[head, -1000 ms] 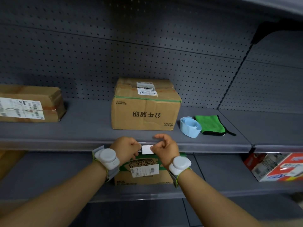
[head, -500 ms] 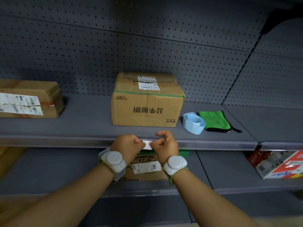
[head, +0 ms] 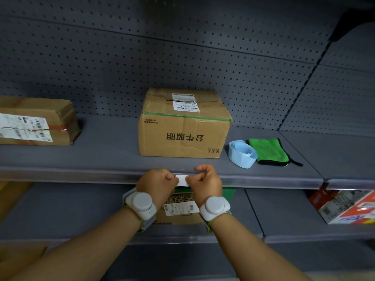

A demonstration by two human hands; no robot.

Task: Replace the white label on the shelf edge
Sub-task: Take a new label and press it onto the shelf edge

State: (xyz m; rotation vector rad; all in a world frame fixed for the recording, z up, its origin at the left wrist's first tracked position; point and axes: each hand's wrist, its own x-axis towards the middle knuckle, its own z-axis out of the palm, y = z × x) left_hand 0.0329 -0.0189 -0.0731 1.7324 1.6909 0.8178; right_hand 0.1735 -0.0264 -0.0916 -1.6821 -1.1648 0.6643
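Currently the white label [head: 181,180] is held against the clear strip along the shelf edge [head: 81,175], in front of the big cardboard box [head: 183,126]. It is pinched at its left end by the left hand [head: 157,182] and at its right end by the right hand [head: 206,180], the fingers [head: 200,168] of each curled tight around it.

The label is judged to be thin, light and floppy, easily creased or bent if squeezed hard. It is best taken by its short ends and kept taut, so that it can be slid flat into the strip.

Much is concealed. Both ends of the label are covered by the hands, so its full length cannot be told, nor whether it sits inside the strip or merely before it. Nothing printed can be made out on its face. Whether it is the old label or the new one cannot be told.
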